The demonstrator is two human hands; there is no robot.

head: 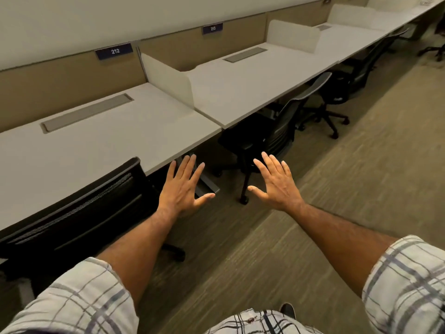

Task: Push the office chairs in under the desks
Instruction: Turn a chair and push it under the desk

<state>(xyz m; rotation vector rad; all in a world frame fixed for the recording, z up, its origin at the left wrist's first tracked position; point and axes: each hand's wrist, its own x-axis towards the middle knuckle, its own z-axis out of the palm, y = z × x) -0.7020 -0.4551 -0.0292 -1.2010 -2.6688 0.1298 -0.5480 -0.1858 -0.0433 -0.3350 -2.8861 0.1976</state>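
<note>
Hands splayed and empty, my left hand (183,189) and right hand (277,184) reach toward the next chair (277,131), angled half under its desk (240,92) — an off-centre shove could swing it into the desk edge.

Four desks (103,150), four office chairs (79,213), two hands (183,189)
</note>
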